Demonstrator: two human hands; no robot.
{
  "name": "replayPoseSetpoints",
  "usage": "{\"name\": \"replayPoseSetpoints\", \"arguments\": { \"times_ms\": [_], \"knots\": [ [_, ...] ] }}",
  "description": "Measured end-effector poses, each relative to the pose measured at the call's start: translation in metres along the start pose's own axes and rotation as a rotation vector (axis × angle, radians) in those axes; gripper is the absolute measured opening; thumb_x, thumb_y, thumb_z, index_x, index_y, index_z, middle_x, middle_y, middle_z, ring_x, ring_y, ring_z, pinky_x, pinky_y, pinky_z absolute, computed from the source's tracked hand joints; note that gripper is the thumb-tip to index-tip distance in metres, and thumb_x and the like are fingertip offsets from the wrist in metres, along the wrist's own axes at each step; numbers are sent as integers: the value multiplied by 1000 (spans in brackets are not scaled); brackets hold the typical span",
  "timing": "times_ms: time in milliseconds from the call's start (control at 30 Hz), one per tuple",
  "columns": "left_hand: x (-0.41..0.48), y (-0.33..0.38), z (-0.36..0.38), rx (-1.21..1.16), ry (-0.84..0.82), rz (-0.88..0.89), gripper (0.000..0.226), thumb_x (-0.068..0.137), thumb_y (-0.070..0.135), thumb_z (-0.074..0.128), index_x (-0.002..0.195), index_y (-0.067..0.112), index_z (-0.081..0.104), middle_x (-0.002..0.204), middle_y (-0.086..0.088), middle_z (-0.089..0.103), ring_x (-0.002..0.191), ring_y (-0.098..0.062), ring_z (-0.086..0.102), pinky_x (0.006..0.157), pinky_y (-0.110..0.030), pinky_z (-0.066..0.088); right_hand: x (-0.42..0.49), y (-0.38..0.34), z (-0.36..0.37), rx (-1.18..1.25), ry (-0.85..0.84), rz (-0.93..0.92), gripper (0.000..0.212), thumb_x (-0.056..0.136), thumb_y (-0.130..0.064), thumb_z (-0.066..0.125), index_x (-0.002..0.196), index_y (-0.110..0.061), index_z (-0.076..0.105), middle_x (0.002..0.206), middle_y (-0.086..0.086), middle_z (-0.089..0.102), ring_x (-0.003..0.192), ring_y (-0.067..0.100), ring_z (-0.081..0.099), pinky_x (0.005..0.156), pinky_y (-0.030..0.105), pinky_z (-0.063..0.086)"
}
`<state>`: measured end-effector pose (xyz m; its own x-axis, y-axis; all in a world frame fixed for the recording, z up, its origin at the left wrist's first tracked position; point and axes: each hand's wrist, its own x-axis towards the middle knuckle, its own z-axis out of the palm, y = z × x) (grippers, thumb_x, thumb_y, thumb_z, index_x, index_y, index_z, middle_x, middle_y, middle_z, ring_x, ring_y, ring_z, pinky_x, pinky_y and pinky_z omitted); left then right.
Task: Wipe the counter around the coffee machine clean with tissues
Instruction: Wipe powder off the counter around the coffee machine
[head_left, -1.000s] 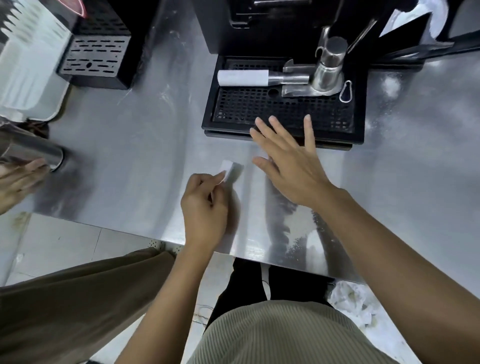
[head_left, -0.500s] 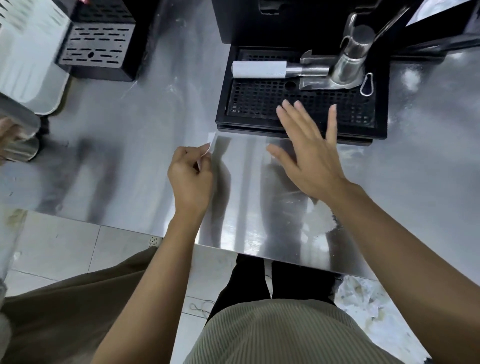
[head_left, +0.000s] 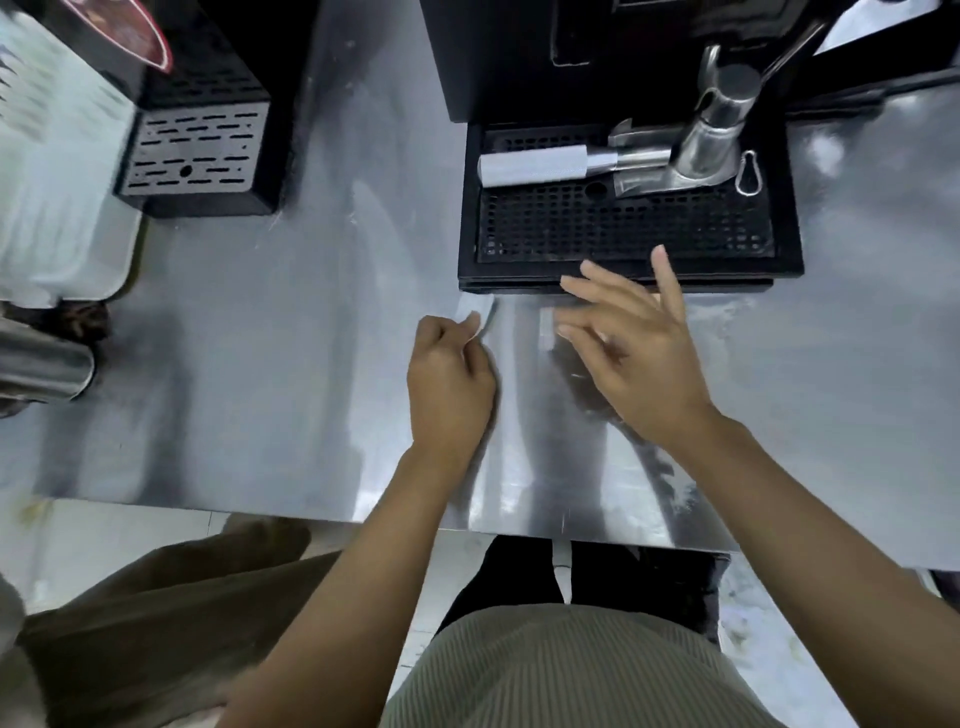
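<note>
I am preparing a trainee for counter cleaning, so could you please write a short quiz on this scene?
1. Which hand pinches the small white tissue? A) left hand B) right hand
2. True or false: the white-handled steel portafilter lies directly on the shiny stainless steel counter.
3. Fill in: the right hand holds ____.
Key: 1 A. 2 False; it lies on the black perforated drip tray. 3 nothing.

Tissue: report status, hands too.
Left hand pinches tissue at counter. Right hand open, near drip tray. Tray just ahead of both.
</note>
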<state>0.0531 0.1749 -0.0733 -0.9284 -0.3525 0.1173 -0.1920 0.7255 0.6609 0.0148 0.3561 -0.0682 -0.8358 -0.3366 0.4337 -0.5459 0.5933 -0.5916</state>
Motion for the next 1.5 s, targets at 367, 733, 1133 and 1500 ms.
{"name": "replayPoseSetpoints", "arguments": {
  "times_ms": [367,733,1133,1500],
  "knots": [
    [-7,51,46,-91,-240,238,30,87,-2,52,112,4,67,98,-11,56,77,-22,60,79,-28,51,-55,-15,-29,-34,333,472,9,94,-15,63,97,-19,71,108,-12,65,106,4,57,102,55,37],
    [3,99,71,-228,-427,366,28,90,-2,52,110,3,70,93,-4,55,79,-6,49,78,-6,41,-90,-15,-60,-45,457,728,10,96,-24,57,94,-19,66,113,-14,61,105,2,53,99,57,38],
    [-11,110,87,7,-338,221,36,93,3,46,124,8,62,101,-8,50,68,-13,46,77,-21,46,-110,26,-109,-54,461,780,15,97,-24,53,105,-22,66,116,-15,60,107,1,49,99,56,40],
    [-24,131,94,-209,-216,213,24,87,-4,57,105,3,72,84,1,53,69,4,50,70,-2,39,-123,54,-141,-71,415,654,16,95,-25,57,80,-28,56,95,-18,60,101,5,55,96,58,40]
  ]
}}
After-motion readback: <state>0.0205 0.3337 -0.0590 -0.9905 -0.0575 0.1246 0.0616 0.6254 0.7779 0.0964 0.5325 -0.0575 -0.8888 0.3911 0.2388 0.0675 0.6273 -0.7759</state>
